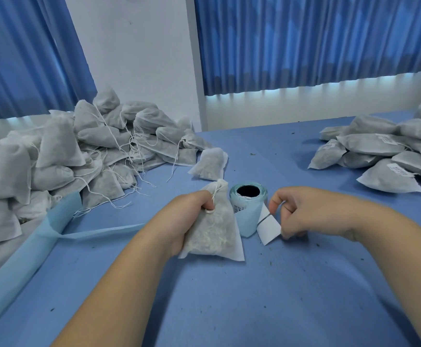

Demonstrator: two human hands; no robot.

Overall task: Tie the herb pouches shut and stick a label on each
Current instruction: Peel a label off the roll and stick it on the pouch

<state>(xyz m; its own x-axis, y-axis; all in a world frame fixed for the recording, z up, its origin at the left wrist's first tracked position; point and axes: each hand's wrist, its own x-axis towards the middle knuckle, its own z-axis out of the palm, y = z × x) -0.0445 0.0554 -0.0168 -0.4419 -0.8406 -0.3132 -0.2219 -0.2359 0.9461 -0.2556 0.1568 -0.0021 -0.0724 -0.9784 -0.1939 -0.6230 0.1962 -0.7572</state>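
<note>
My left hand [179, 219] grips a white herb pouch [217, 234] by its left side, the tied neck and string pointing away from me. Just right of it stands a roll of labels [248, 199] on pale blue backing. My right hand [302, 211] pinches a white label [269, 227] that hangs off the end of the backing strip. A single pouch [210, 164] lies flat on the blue table behind the roll.
A big heap of pouches with loose strings [79, 156] fills the left side. A pile of labelled pouches [384, 151] lies at the far right. A long strip of used blue backing [54, 231] trails left across the table [254, 296]. Blue curtains hang behind.
</note>
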